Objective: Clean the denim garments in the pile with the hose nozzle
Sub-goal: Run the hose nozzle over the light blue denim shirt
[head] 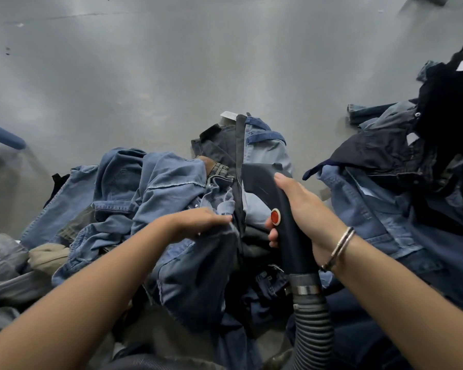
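A pile of denim garments point(155, 198) in light and dark blue lies in front of me. My right hand point(302, 212) grips the dark hose nozzle point(267, 188), which has a red button point(275, 217) on its handle and a ribbed grey hose point(312, 324) running down toward me. The nozzle's head points at the pale blue garment point(265, 150) at the far middle of the pile. My left hand point(198, 222) pinches the edge of a blue denim piece point(198, 273) just left of the nozzle.
A second heap of darker denim and black clothes point(412, 182) lies at the right. The grey floor point(145, 76) stretches beyond the pile. A beige cloth point(48, 257) and grey clothes sit at the left. A blue bar point(3, 134) shows at the left edge.
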Motion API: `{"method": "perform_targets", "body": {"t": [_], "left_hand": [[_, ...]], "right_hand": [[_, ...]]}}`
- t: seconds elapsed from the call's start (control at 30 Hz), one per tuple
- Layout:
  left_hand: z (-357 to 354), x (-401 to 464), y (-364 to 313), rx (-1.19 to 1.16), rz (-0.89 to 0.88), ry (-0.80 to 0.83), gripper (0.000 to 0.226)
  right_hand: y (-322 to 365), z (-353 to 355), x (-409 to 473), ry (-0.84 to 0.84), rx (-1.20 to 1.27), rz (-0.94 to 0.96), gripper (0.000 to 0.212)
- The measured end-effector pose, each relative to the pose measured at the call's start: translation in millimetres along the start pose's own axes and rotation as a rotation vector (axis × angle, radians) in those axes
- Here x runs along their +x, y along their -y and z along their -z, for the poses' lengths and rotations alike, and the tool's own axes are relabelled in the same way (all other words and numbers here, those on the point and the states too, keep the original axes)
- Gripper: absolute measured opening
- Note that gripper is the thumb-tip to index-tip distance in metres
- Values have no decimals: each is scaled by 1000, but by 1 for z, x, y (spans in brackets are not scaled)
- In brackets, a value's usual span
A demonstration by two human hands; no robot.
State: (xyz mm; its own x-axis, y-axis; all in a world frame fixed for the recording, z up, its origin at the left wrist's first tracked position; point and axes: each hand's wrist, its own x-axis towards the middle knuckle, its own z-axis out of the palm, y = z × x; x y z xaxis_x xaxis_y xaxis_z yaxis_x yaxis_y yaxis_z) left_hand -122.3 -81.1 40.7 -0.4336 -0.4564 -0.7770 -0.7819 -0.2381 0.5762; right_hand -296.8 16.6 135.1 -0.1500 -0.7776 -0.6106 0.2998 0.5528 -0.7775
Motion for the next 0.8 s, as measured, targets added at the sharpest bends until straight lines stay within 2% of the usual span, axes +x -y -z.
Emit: {"method": "perform_targets", "body": {"t": [0.1,0.17,0.23,0.33,0.4,0.47,0.6,0.8], "left_hand": [[4,-30,1,-648,-139,-35,33],[-4,-45,9,-920,-178,-39,38],[-16,-55,22,-1200,-131,7,45],[-28,-62,33,-1461,-91,25,56],[-31,-64,33,-1499,-106,-13,58],[-35,-66,30,-1437,-111,-32,57],[-38,-71,29,-1381,-114,-11,57],[-26,-71,30,-1387,-144,4,58]], "right_hand": [[5,3,-7,12,17,24,42],[6,4,-14,21,23,23,45],[3,0,-24,45,19,12,43],[-16,-11,-43,114,13,-24,36],[-33,-22,-54,170,-5,-58,25],[-47,-32,-58,203,-47,-53,16],[-53,-42,-52,185,-125,-17,14],[-42,-49,-41,159,-78,-2,17]]}}
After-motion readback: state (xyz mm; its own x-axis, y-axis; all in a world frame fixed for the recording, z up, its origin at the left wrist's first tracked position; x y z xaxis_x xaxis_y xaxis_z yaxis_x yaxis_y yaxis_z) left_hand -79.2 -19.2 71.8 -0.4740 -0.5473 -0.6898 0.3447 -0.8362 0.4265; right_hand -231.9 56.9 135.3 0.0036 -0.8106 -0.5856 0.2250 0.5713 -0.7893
